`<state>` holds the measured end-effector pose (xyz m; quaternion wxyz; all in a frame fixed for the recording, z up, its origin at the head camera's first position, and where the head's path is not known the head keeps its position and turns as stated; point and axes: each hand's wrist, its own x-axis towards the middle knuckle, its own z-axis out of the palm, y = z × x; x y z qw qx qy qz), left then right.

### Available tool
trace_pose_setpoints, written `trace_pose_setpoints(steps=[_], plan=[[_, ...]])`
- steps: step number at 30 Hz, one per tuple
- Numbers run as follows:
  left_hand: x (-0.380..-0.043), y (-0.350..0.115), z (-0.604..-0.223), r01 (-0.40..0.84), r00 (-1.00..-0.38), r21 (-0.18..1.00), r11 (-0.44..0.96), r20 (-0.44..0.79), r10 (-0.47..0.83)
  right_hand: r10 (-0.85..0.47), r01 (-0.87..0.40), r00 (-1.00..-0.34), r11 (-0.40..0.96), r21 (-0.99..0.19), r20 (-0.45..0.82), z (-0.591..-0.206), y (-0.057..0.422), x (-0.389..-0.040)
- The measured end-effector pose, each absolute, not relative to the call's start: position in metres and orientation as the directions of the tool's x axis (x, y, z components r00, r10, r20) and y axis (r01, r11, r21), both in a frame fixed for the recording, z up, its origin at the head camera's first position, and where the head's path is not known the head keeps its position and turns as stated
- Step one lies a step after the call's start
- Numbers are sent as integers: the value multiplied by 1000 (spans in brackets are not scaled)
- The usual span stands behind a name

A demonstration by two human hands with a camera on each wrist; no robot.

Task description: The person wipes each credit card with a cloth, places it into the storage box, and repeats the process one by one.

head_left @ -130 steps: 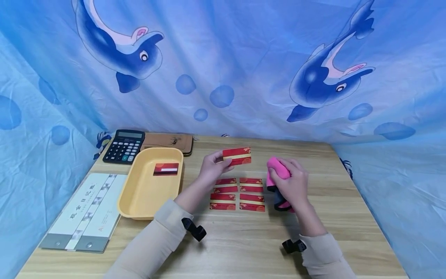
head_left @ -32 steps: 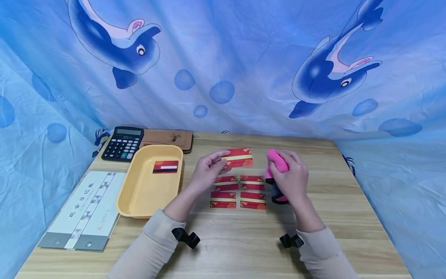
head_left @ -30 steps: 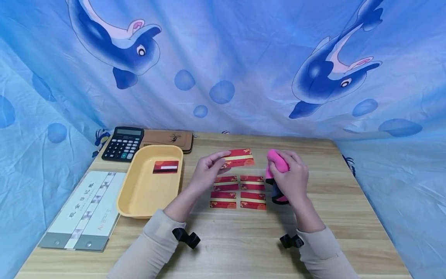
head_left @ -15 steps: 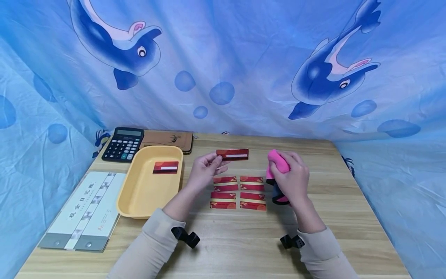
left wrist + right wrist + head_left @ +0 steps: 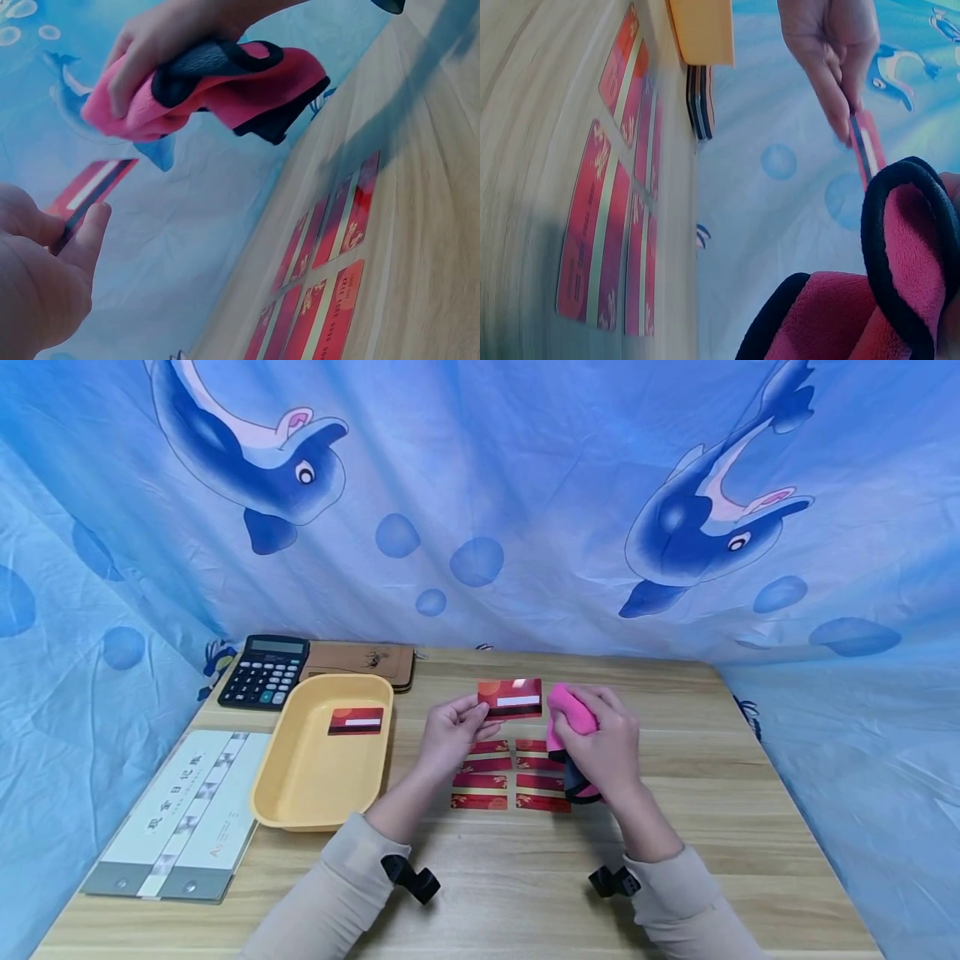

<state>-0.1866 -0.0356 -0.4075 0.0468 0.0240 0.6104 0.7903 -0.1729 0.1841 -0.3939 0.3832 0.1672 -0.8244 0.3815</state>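
My left hand (image 5: 453, 735) pinches a red bank card (image 5: 510, 699) by its left end, above the table. The card's back, with a dark stripe and a white strip, faces me. Close to its right, my right hand (image 5: 603, 739) grips a bunched pink cloth (image 5: 573, 710) with dark edging, whose lower folds hang down. Several red and gold cards (image 5: 480, 782) lie face up in two rows beneath the hands; the cloth partly covers the right ones in the head view. In the right wrist view the held card (image 5: 868, 146) stands just beyond the cloth (image 5: 900, 255).
A yellow tray (image 5: 273, 777) to the left holds one red card (image 5: 356, 721), stripe side up. Behind it are a calculator (image 5: 266, 672) and a brown notebook (image 5: 360, 662). A white and grey ledger (image 5: 180, 818) lies at the left edge. A blue dolphin-print curtain (image 5: 480, 485) encloses the table.
My left hand has turned the card over from its gold-striped face to its dark-striped back. My right hand has brought the cloth leftward, close to the card.
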Motion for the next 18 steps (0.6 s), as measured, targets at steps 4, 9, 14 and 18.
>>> trace_pose_setpoints(steps=[4, 9, 14, 18], plan=[[-184, -33, -408, -37, -988, 968, -249, 2, 156, -19, -571, -664, 659, -490, 748, -392, 177, -174], [-181, -32, -409, -21, -973, 975, -221, 30, 228, -35, -526, -671, 727, -442, 741, -392, 172, -178], [-181, -28, -410, -3, -951, 971, -240, 72, 302, -47, -474, -692, 783, -404, 721, -392, 163, -179], [-182, -22, -412, 36, -936, 980, -198, 102, 337, -91, -491, -704, 779, -390, 705, -391, 148, -176]])
